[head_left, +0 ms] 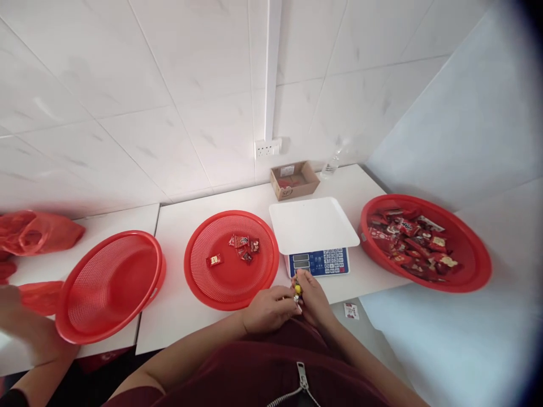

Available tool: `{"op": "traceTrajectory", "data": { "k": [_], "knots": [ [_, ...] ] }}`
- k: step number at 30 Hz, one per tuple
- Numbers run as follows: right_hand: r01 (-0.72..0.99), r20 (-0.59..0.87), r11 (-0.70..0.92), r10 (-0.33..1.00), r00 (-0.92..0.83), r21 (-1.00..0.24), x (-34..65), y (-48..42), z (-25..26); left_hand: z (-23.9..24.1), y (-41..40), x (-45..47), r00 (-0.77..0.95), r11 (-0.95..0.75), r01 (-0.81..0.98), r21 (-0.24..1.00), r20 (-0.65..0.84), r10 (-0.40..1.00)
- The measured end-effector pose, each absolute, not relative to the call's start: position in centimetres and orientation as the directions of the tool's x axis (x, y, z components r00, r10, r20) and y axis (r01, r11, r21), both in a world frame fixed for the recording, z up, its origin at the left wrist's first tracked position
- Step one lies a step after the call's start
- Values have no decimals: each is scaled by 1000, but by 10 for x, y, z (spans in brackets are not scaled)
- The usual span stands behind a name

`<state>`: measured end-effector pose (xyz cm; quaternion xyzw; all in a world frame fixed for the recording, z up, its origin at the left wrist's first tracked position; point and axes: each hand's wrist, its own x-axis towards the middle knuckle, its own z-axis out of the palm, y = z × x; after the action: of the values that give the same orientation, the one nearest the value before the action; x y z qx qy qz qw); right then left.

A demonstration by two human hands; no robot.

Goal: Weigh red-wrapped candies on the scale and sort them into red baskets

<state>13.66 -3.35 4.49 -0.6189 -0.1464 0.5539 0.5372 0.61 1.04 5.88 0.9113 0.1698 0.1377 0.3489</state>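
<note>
Close to my body, in front of the scale, my two hands meet with fingers curled. My left hand [271,310] pinches a small silvery wrapped candy [297,299]. Just beside it, my right hand [314,298] is closed round a small yellow wrapped candy [297,289]; part of what it holds is hidden by the fingers. Beyond the hands stands a digital scale [316,263] with a bare white pan [314,225]. Left of the scale, a shallow red basket [199,243] holds several red-wrapped snack packets [242,243].
A red basket [470,254] at the right is heaped with wrapped snacks. Another red basket [114,282] stands left, near a co-worker's blurred arm [38,339] and red plastic bags [51,232]. A cardboard box [294,192] and clear bottle [331,167] are by the wall.
</note>
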Motion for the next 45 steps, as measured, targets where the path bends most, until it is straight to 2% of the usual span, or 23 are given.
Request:
{"op": "traceTrajectory", "data": {
  "k": [4,7,9,14,18,23,28,34,39,42,45],
  "knots": [
    [-476,-497,-327,818,289,-816,146,-36,50,55,8,15,819,-570,211,794,175,547],
    [-509,-516,-344,821,244,-789,158,-36,53,54,7,25,705,-413,278,867,108,701],
    [-524,-513,-341,829,224,-780,165,-36,53,55,7,33,651,-325,308,894,51,757],
    [-536,-469,-329,871,145,-777,183,-37,55,61,7,50,645,-281,346,895,-9,764],
    [-537,-431,-353,902,20,-766,197,-37,59,58,7,61,560,-145,356,923,-87,824],
    [-535,-420,-368,907,-27,-760,211,-35,60,53,10,76,455,108,193,975,-187,871],
    [-526,-454,-388,891,-5,-757,218,-32,55,57,17,87,392,326,48,944,-318,863],
    [-583,-498,-393,867,22,-711,225,-26,51,66,18,91,315,429,-116,896,-376,871],
    [-566,-470,-369,882,36,-737,224,-22,52,71,18,87,372,550,-189,813,-459,807],
    [-524,-459,-370,887,45,-767,222,-21,49,70,18,85,351,522,-147,840,-450,821],
    [-454,-444,-363,892,83,-813,221,-21,48,67,18,83,351,466,-22,884,-430,832]
  ]
}}
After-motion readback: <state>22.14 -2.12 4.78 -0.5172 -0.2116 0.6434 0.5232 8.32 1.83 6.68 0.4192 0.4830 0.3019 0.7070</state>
